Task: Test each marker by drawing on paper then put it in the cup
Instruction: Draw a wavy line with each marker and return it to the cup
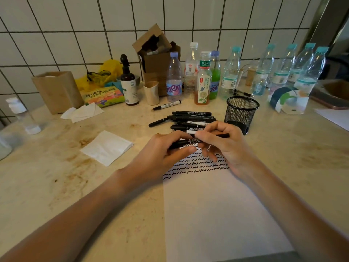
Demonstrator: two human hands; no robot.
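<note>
Tiled-wall desk (56, 186), frame centre: both hands, left (162, 154) and right (224, 146), grip one marker (221, 135) over squiggle-filled paper (217, 214); pile (190, 119) untested, mesh cup (241, 113) looks empty, so early.

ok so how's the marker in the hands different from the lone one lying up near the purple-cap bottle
The held marker is gripped by both the left hand and right hand above the paper; the lone marker lies untouched on the counter.
The held marker is largely hidden by fingers; the lone marker shows fully, white label and all.
Both are slim black markers, lying roughly sideways.
</note>
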